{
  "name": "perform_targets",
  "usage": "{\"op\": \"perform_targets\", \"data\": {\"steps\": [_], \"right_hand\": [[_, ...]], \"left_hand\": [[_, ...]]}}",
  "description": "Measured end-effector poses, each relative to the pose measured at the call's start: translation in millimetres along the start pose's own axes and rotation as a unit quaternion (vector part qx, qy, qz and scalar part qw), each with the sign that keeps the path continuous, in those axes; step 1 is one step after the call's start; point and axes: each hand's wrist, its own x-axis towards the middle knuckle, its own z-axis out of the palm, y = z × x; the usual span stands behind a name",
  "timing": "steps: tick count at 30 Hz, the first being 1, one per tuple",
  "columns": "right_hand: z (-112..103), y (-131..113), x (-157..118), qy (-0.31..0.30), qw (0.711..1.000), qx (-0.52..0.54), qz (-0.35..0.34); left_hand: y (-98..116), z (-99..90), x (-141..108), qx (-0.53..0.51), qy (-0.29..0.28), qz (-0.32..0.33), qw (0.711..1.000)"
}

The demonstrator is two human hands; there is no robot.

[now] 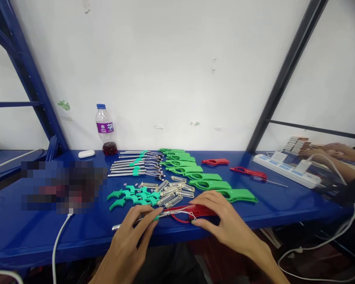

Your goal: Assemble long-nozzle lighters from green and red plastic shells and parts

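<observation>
My left hand [133, 238] is closed around a lighter's metal tube [116, 227], whose tip points left. White wires [183, 212] run from its teal collar to a small black piece at my right thumb. My right hand [225, 221] grips a red lighter handle shell [206, 210] at the table's front edge, fingers over the top and thumb below. Beyond my hands lie teal triggers [118, 203], clear fuel tanks [174, 201], several wired metal tubes [127, 170] and a row of green handle shells [239, 195].
Red handle pieces [215, 161] and a screwdriver [273, 183] lie right, near a white power strip [286, 170]. A bottle [105, 130] and a white case [86, 154] stand by the wall. A white cable [59, 236] crosses the left edge. Another person's hands [328, 152] show at right.
</observation>
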Motion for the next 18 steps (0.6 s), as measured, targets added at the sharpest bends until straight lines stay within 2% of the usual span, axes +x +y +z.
{"op": "perform_targets", "data": {"steps": [7, 10, 18], "right_hand": [[5.4, 0.7, -3.1, -0.008, 0.999, 0.028, -0.028], [6.4, 0.9, -4.2, 0.003, 0.999, 0.029, -0.046], [6.6, -1.5, -3.4, 0.032, 0.997, 0.027, -0.072]], "left_hand": [[-3.4, 1.2, -4.6, 0.032, 0.008, 0.003, 0.999], [-5.8, -1.4, -3.5, 0.021, -0.008, 0.002, 1.000], [-2.3, -4.6, 7.0, 0.000, -0.007, -0.015, 1.000]]}}
